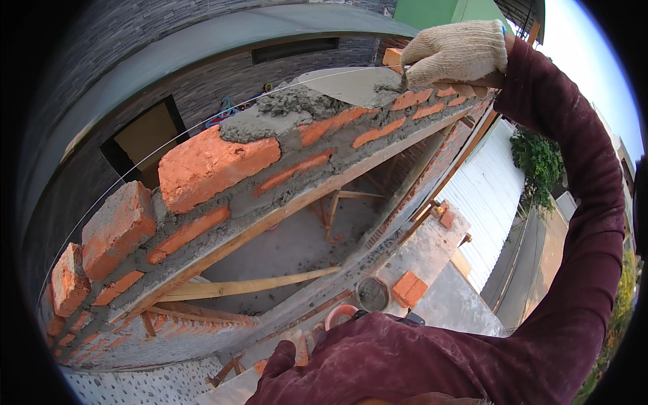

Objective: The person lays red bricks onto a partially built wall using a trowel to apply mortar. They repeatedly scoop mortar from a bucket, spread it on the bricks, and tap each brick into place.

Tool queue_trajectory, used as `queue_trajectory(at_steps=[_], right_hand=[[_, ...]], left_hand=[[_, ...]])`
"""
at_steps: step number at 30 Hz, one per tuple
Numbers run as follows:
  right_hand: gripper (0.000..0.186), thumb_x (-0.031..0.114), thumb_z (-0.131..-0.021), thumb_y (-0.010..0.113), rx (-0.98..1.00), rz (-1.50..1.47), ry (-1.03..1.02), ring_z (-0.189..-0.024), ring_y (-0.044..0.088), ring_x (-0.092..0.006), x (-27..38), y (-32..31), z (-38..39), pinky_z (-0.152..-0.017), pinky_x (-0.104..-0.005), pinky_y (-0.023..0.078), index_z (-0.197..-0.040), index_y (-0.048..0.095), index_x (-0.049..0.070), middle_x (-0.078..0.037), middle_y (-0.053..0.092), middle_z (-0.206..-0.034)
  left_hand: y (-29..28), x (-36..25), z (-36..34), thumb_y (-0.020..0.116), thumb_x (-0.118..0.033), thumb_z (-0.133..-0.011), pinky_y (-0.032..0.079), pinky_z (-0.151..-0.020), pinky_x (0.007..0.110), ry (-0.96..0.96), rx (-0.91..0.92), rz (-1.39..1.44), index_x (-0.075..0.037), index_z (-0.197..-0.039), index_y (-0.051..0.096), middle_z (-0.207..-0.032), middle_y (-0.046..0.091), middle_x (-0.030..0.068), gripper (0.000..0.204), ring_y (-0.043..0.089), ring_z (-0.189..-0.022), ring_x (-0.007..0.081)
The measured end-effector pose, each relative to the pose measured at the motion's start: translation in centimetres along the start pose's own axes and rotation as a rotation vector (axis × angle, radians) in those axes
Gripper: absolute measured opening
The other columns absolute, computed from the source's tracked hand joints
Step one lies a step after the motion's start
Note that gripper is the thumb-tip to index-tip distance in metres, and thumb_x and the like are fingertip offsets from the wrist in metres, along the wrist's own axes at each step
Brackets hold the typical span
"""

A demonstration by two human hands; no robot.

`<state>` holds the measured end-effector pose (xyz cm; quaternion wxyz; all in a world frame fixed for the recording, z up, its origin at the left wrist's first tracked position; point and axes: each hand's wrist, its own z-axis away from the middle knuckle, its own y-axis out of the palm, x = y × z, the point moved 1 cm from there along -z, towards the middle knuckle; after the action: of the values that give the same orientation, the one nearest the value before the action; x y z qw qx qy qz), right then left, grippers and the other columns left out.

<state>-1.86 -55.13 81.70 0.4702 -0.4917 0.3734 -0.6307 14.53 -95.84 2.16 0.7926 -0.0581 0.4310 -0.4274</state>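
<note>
My right hand point(459, 55), in a cream knitted glove, is closed round the wooden handle of a trowel point(341, 84) at the far right end of a brick wall. The trowel's flat grey blade points left over the wall top, close to a heap of wet mortar point(297, 102). Left of that heap, a large orange brick point(216, 165) sits on the wall, followed by a mortar-smeared brick point(120, 229) and a smaller-looking one point(71, 280). Only the sleeve of my left arm point(280, 359) shows at the lower edge; the hand is out of sight.
A thin string point(202, 123) runs along the wall's far side. Along its near side lies a wooden board point(270, 226), with a timber brace point(250, 287) below. A round container of mortar point(372, 293) and orange bricks point(409, 289) stand on a platform near my body.
</note>
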Motion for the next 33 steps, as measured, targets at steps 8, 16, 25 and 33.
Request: queue_trajectory(at_steps=[8,16,25,33], right_hand=[[0.035,0.031,-0.102,0.062,-0.042,-0.124,0.095,-0.05,0.061,-0.0069,-7.9,-1.0,3.0,-0.042,-0.0231,0.049,-0.124,0.068,0.005,-0.001,0.065,-0.067],[0.055,0.032,-0.112,0.045,0.37,-0.763,0.152,-0.07,0.073,-0.0198,-2.7,-1.2,0.2,-0.055,-0.0301,0.068,-0.145,0.04,-0.012,-0.017,0.067,-0.091],[0.055,0.036,-0.111,0.047,0.619,-0.539,-0.227,-0.078,0.074,-0.0181,2.1,1.4,-3.6,-0.058,-0.0298,0.067,-0.143,0.043,-0.009,-0.016,0.067,-0.098],[0.044,0.04,-0.105,0.058,-0.104,0.132,-0.287,-0.069,0.071,-0.023,3.0,9.7,4.6,-0.059,-0.0337,0.057,-0.121,0.062,-0.001,-0.013,0.067,-0.081]], left_hand=[[-0.4,3.6,-3.9,0.048,-0.04,-0.1,0.05,-0.088,0.049,-0.063,0.203,-0.141,-0.001,-0.113,0.067,-0.109,0.07,0.0243,0.045,0.069,-0.1,0.0377],[-1.9,7.8,-6.6,0.052,-0.048,-0.099,0.05,-0.073,0.045,0.212,0.034,-0.215,0.003,-0.094,0.069,-0.082,0.065,0.0154,0.054,0.063,-0.078,0.0236],[-1.2,4.1,-3.8,0.046,-0.047,-0.098,0.049,-0.083,0.048,-0.032,0.043,0.091,-0.002,-0.1,0.072,-0.096,0.074,0.0199,0.052,0.07,-0.09,0.0325],[-3.0,-1.0,1.2,0.048,-0.049,-0.096,0.051,-0.093,0.05,-0.092,0.174,-0.055,-0.004,-0.12,0.071,-0.119,0.071,0.026,0.056,0.068,-0.111,0.0391]])
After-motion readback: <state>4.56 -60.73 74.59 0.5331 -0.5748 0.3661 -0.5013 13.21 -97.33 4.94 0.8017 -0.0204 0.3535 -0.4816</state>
